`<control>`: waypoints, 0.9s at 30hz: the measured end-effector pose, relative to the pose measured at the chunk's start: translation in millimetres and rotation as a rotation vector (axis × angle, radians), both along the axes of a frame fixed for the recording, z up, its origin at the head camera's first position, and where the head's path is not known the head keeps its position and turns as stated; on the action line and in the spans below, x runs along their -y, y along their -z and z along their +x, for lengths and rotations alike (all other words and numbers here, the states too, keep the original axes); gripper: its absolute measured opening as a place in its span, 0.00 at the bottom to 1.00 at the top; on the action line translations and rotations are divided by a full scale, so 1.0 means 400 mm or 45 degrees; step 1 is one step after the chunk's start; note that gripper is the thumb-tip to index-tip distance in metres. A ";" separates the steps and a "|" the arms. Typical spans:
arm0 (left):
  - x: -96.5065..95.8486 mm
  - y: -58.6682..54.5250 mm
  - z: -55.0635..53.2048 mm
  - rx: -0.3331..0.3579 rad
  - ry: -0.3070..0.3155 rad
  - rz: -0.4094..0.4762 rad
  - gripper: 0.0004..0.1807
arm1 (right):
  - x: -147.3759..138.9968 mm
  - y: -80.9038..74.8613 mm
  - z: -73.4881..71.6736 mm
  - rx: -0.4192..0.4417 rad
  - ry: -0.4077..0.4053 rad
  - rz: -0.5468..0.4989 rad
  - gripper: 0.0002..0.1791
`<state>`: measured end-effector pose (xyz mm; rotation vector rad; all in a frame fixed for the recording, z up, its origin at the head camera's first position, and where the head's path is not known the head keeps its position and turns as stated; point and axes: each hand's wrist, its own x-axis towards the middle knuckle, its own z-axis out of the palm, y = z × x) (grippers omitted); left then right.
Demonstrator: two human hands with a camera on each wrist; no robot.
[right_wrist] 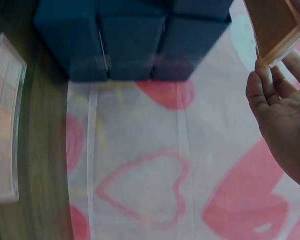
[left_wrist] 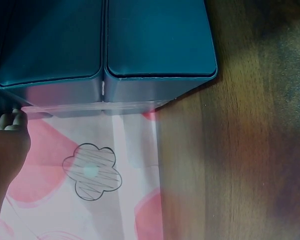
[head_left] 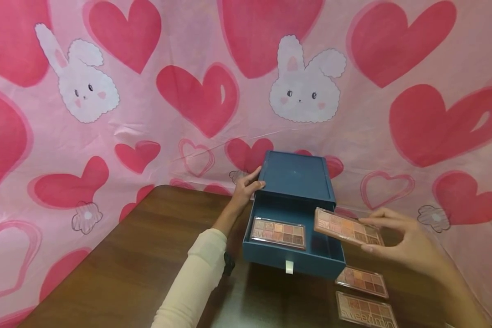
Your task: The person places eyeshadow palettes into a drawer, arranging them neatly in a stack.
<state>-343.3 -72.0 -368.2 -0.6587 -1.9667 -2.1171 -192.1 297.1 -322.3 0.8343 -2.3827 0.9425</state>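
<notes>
A blue drawer box (head_left: 297, 175) stands on the table with its top drawer (head_left: 266, 256) pulled out. At the box's upper left edge, my left hand (head_left: 246, 187) grips its side, thumb near the front corner. One eyeshadow palette (head_left: 279, 232) lies in the left part of the drawer. My right hand (head_left: 410, 239) pinches another eyeshadow palette (head_left: 344, 226) by its right end, tilted above the drawer's right side. In the right wrist view, fingers (right_wrist: 262, 90) touch the held palette's (right_wrist: 274, 27) lower edge. Two more palettes (head_left: 362, 281) (head_left: 366, 312) lie right of the box.
The brown wooden table (head_left: 127, 255) extends left of the box. A pink cloth with hearts and rabbits (head_left: 205, 100) hangs behind it. The drawer has a white pull tab (head_left: 289, 267) at the front. Further blue drawer fronts or sides (left_wrist: 159, 40) show in the left wrist view.
</notes>
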 end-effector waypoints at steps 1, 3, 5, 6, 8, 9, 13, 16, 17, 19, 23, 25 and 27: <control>0.001 0.000 0.000 -0.001 -0.002 -0.001 0.37 | 0.011 -0.001 -0.003 0.004 -0.011 -0.005 0.32; 0.001 -0.001 0.001 0.001 -0.007 -0.003 0.37 | 0.033 -0.002 -0.010 0.010 -0.020 -0.013 0.32; 0.001 -0.002 0.001 0.007 0.002 0.005 0.37 | 0.054 -0.004 -0.015 0.033 -0.022 -0.022 0.32; 0.001 -0.002 0.002 0.014 0.007 0.012 0.37 | 0.065 -0.005 -0.018 0.042 -0.027 -0.024 0.32; 0.000 -0.002 0.002 0.026 0.015 0.024 0.38 | 0.084 -0.006 -0.024 0.034 -0.033 -0.009 0.32; -0.001 -0.002 0.003 0.031 0.018 0.031 0.38 | 0.093 -0.006 -0.027 0.031 -0.045 -0.004 0.32; -0.004 0.000 0.003 0.031 0.019 0.036 0.38 | 0.124 -0.004 -0.036 0.015 -0.098 0.027 0.30; -0.006 0.001 0.000 0.017 0.012 0.035 0.38 | 0.144 -0.007 -0.042 0.023 -0.089 0.050 0.29; -0.007 0.000 -0.002 0.012 0.012 0.036 0.38 | 0.150 -0.008 -0.044 0.030 -0.086 0.056 0.29; -0.008 -0.001 -0.004 0.001 0.006 0.034 0.38 | 0.160 -0.012 -0.050 0.030 -0.078 0.072 0.28; -0.007 -0.001 -0.006 -0.014 0.004 0.031 0.38 | 0.172 -0.014 -0.061 0.023 -0.079 0.098 0.28; -0.007 0.001 -0.005 -0.014 -0.002 0.030 0.38 | 0.175 -0.014 -0.063 0.016 -0.076 0.110 0.28; -0.007 0.003 -0.005 -0.011 -0.008 0.031 0.37 | 0.176 -0.014 -0.063 0.016 -0.068 0.116 0.27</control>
